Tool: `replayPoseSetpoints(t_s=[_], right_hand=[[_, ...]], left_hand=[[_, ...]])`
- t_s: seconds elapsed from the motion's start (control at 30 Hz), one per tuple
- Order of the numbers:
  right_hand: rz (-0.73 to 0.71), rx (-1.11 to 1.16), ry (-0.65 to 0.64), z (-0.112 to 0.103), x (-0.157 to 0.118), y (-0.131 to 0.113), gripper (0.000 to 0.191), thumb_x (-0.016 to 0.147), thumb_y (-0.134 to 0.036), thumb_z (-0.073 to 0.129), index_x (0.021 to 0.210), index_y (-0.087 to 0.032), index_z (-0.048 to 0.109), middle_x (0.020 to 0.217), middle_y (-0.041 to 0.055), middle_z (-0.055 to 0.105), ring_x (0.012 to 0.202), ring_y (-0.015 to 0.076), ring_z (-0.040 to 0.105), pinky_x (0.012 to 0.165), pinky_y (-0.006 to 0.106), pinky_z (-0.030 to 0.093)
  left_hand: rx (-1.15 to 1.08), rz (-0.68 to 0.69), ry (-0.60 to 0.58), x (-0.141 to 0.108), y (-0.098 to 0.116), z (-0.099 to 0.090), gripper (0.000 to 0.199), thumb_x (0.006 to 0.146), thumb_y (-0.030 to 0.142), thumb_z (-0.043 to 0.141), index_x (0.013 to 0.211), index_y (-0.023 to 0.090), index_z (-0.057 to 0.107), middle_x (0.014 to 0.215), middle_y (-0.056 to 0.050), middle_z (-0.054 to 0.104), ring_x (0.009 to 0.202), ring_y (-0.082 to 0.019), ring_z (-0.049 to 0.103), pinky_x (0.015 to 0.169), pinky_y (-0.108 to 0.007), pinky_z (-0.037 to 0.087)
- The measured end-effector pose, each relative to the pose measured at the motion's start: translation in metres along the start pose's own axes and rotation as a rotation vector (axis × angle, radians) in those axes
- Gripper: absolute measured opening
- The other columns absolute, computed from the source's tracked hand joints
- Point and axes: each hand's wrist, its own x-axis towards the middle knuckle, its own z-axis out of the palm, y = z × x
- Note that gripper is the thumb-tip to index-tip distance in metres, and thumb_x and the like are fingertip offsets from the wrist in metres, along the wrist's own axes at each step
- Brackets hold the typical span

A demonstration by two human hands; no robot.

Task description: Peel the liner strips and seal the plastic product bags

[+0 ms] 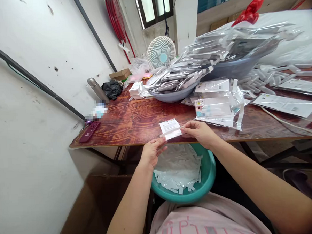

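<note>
Clear-and-white packet [170,126] was held at near edge of table [130,122], teal basin [210,175] below. Long axis of its near strip [172,133] ran from left hand [150,153] to right hand [200,132], tilting slightly up rightward; each pinched one end, thumb against fingers.

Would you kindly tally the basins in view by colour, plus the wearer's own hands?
Teal basin: 1
Grey-blue basins, front and rear: 2
Hands, left hand and right hand: 2
Total: 5
</note>
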Motion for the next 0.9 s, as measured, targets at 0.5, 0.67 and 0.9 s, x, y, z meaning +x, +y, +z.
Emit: replayPoseSetpoints(t_s=[0.5, 0.67, 0.9], right_hand=[[-0.111, 0.088, 0.027, 0.002, -0.008, 0.013, 0.030, 0.049, -0.033, 0.085, 0.068, -0.017, 0.069, 0.065, 0.0014, 0.066, 0.058, 0.0112, 0.058, 0.056, 0.026, 0.050], [-0.173, 0.013, 0.025, -0.006, -0.012, 0.014, 0.026, 0.049, -0.033, 0.085, 0.061, -0.018, 0.067, 0.064, -0.0008, 0.062, 0.054, 0.0094, 0.055, 0.054, 0.025, 0.049], [-0.079, -0.130, 0.161, -0.002, -0.034, 0.021, 0.030, 0.050, -0.040, 0.083, 0.062, -0.017, 0.069, 0.061, 0.0024, 0.066, 0.058, 0.0129, 0.057, 0.057, 0.026, 0.048]], left_hand=[[-0.192, -0.168, -0.044, -0.005, -0.017, -0.007, 0.013, 0.068, 0.016, 0.074, 0.079, 0.012, 0.069, 0.081, -0.005, 0.070, 0.073, -0.014, 0.068, 0.062, -0.021, 0.057], [-0.120, -0.085, -0.075, -0.009, -0.019, -0.009, 0.022, 0.062, 0.024, 0.080, 0.077, 0.012, 0.070, 0.083, -0.006, 0.071, 0.079, -0.018, 0.068, 0.066, -0.026, 0.056], [-0.019, -0.068, 0.024, -0.012, -0.029, -0.006, 0.027, 0.052, 0.027, 0.085, 0.067, 0.010, 0.070, 0.064, -0.005, 0.068, 0.060, -0.013, 0.065, 0.066, -0.025, 0.054]])
